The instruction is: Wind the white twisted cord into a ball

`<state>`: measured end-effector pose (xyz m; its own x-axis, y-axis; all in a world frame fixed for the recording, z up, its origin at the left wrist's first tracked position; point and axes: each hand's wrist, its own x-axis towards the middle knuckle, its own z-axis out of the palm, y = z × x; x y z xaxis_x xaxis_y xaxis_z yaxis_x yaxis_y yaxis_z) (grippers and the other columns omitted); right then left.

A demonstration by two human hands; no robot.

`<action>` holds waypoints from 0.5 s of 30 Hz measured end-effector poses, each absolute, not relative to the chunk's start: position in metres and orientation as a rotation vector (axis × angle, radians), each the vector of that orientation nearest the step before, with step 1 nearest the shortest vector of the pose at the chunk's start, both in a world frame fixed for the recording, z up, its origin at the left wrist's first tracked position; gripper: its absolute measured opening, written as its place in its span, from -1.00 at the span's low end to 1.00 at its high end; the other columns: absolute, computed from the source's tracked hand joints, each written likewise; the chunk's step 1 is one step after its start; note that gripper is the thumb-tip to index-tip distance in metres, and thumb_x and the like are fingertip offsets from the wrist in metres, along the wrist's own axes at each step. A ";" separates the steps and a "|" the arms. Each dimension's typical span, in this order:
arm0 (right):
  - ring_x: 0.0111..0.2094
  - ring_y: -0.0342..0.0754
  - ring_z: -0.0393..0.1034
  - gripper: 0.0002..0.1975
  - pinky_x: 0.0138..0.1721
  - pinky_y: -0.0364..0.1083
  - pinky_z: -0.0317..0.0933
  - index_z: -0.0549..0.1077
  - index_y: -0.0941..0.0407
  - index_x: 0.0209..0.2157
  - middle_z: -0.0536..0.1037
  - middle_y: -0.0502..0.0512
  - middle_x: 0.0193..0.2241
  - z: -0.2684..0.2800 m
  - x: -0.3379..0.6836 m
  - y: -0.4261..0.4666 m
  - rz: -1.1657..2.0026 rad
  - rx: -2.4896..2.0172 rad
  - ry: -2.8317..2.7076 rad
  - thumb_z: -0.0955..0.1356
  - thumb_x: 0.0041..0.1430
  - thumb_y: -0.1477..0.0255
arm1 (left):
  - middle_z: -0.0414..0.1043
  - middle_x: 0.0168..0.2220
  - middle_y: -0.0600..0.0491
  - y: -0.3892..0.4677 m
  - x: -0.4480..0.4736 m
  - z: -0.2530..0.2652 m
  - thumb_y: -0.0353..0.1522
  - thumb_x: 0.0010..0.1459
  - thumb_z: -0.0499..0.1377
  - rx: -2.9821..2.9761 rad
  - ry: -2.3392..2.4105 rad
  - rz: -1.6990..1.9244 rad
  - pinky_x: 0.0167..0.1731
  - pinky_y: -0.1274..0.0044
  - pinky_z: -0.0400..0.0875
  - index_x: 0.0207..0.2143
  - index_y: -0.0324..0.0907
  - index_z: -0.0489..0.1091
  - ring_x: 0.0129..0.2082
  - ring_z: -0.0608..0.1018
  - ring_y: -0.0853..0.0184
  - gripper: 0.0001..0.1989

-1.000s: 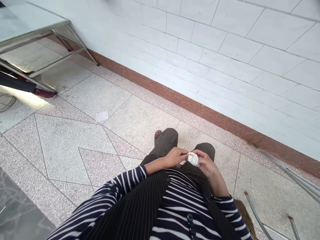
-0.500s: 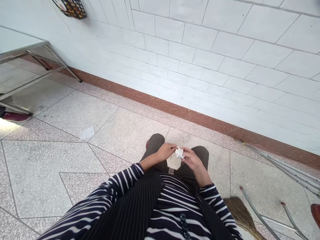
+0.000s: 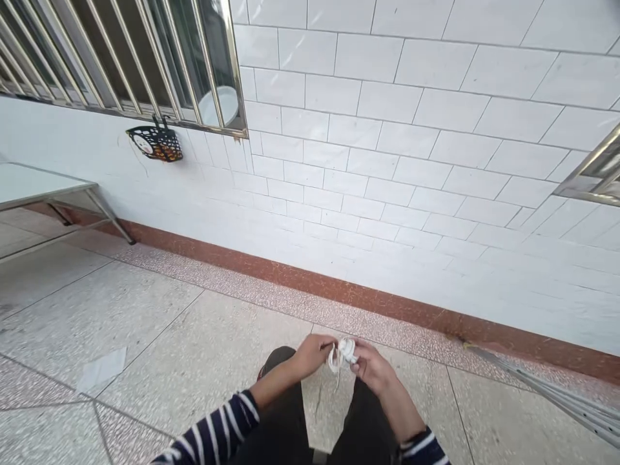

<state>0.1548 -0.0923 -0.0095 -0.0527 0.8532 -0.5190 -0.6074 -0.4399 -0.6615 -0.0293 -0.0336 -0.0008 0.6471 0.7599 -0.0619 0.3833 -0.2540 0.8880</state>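
Note:
A small white knotted bundle of cord (image 3: 347,349) is between my hands, above the gap between my knees. My right hand (image 3: 376,369) has its fingers closed on the bundle's right side. From the bundle's left side stands a white loop (image 3: 333,359), and a loose strand hangs beneath it. Just left of this loop is my left hand (image 3: 312,355), its thumb and fingertips pinched together on the cord. The exact grip of the left fingertips is too small to make out fully.
A white sheet (image 3: 103,371) lies on the floor at left. A metal-framed table (image 3: 53,187) stands against the tiled wall. A black basket (image 3: 157,143) hangs from the barred window (image 3: 145,58). Folded metal poles (image 3: 547,391) lean at the lower right.
My view has tilted up, bringing the windows into sight. A white loop now stands out from the bundle towards my left hand, which has drawn slightly away. The floor coil is out of sight.

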 end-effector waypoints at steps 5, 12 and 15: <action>-0.59 -0.26 0.30 -0.77 -0.60 -0.28 0.13 0.49 0.20 -0.31 0.50 -0.06 -0.52 0.006 0.173 0.005 1.627 -1.135 -0.311 0.52 -0.04 0.57 | 0.52 -0.44 0.03 0.060 -0.007 0.019 -0.42 0.17 0.00 1.934 1.218 0.532 -0.32 0.57 0.31 -0.43 -0.20 0.49 -0.38 0.51 0.30 -0.73; -0.18 -0.06 0.48 -0.70 -0.19 -0.01 0.45 0.42 0.18 0.01 0.51 0.14 -0.08 -0.003 0.176 0.008 1.638 -1.257 -0.260 0.36 0.33 0.31 | 0.42 -0.59 0.11 0.059 0.007 0.005 -0.31 0.13 0.10 1.570 1.092 0.528 -0.53 0.59 0.35 -0.53 -0.20 0.44 -0.61 0.43 0.39 -0.76; -0.06 0.02 0.46 -0.64 -0.06 0.08 0.43 0.40 0.16 0.07 0.47 0.18 0.02 0.017 0.193 0.042 1.553 -1.281 -0.254 0.36 0.32 0.30 | 0.39 -0.59 0.08 0.085 0.025 0.029 -0.35 0.13 0.11 1.442 1.229 0.687 -0.50 0.62 0.35 -0.52 -0.23 0.43 -0.57 0.43 0.42 -0.78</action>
<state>0.1926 0.0422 0.0171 0.1322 0.8002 -0.5850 -0.5726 -0.4201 -0.7040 0.0245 0.0854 0.0286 0.3021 0.9317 -0.2015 0.3157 0.1017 0.9434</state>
